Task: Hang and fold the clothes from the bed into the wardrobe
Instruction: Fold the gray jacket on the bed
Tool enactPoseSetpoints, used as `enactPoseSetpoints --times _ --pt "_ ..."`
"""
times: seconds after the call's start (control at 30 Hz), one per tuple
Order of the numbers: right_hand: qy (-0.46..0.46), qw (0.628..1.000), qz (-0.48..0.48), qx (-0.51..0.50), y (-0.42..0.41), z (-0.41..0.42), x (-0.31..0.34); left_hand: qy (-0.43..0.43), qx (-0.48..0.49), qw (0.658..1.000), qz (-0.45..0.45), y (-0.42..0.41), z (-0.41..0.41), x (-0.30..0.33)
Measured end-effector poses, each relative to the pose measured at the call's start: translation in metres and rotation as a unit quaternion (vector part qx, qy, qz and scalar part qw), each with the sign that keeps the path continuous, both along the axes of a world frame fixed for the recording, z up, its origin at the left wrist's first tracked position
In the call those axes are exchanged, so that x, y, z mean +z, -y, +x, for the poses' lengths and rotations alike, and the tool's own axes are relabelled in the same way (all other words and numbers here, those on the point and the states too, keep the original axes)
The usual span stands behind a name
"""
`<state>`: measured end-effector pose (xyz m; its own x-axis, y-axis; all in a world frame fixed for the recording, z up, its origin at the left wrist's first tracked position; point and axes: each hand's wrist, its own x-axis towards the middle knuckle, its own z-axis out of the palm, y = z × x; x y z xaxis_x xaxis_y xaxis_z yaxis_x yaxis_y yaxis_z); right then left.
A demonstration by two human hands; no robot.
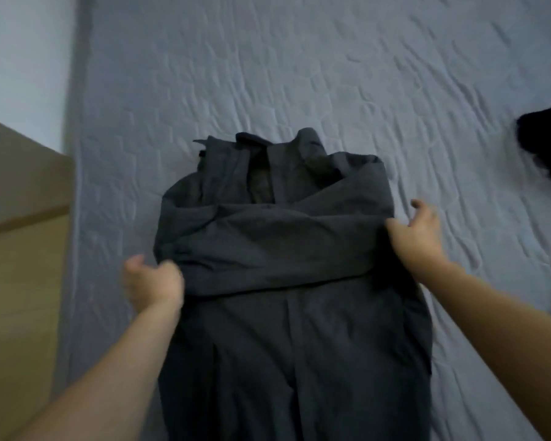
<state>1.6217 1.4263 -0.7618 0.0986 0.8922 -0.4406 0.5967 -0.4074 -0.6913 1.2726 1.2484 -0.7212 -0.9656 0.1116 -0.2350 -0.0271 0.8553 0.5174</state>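
Forearms come in from the near edge of the bed (395, 74), one on each side of a dark grey collared shirt (283, 345) that lies lengthwise on the quilted white cover, collar toward the far side. Shirt's near part lies flat; across its middle a band of cloth, seemingly the sleeves, is folded over from side to side. Left hand (151, 283) sits at the shirt's left edge, at the end of that folded band: fingers curled tight, cloth bunched between them and the thumb, a firm pinch on the fabric. Right hand (415, 233) is at the shirt's right edge, a little farther up the bed: thumb pressed against the edge of the fold, fingers loosely curved and lifted off the cover, half open; whether any cloth is actually caught under the thumb cannot be told, the frame being blurred. Beyond the hands the shirt's collar stands open and rumpled. Black garment (544, 148) lies at the right edge of the bed, well apart from the shirt, cut off by the frame. Wooden furniture panel (16, 249) stands along the bed's left edge.
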Motion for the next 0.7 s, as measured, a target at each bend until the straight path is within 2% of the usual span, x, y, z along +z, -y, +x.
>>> enactPoseSetpoints --times 0.03,0.07,0.1,0.17,0.23,0.3,0.43,0.47,0.53,0.57,0.63,0.7 --pt "-0.034 0.993 -0.100 -0.048 -0.005 0.000 -0.007 -0.048 -0.113 0.992 -0.017 -0.014 0.013 -0.001" --pt "-0.069 0.981 -0.171 -0.066 -0.005 0.001 -0.013 -0.072 -0.229 0.971 -0.017 -0.030 0.027 -0.002" --pt "-0.092 0.973 -0.205 -0.057 0.000 0.002 -0.016 -0.090 -0.334 0.938 -0.008 -0.049 0.044 -0.001" --pt "-0.097 0.978 -0.185 -0.025 0.019 0.005 -0.022 -0.085 -0.477 0.874 0.032 -0.089 0.074 -0.004" --pt "-0.064 0.990 -0.129 0.014 0.038 0.010 -0.025 -0.018 -0.559 0.827 0.057 -0.131 0.104 -0.004" --pt "-0.018 0.994 -0.072 0.086 0.048 0.019 -0.027 0.057 -0.593 0.802 0.042 -0.173 0.132 -0.011" --pt "0.004 0.980 0.006 0.197 0.044 0.034 -0.026 0.072 -0.659 0.733 -0.155 -0.215 0.165 -0.042" --pt "0.029 0.976 0.031 0.212 0.041 0.037 -0.026 0.078 -0.660 0.730 -0.160 -0.218 0.168 -0.049" --pt "0.086 0.967 0.076 0.228 0.038 0.040 -0.024 0.077 -0.642 0.758 -0.090 -0.227 0.171 -0.058" --pt "0.103 0.961 0.104 0.234 0.038 0.042 -0.024 0.048 -0.631 0.773 -0.051 -0.232 0.173 -0.057" --pt "0.134 0.952 0.160 0.226 0.043 0.047 -0.026 -0.072 -0.619 0.782 -0.004 -0.245 0.176 -0.054" --pt "0.162 0.946 0.193 0.202 0.054 0.052 -0.030 -0.163 -0.599 0.784 0.001 -0.254 0.176 -0.051"
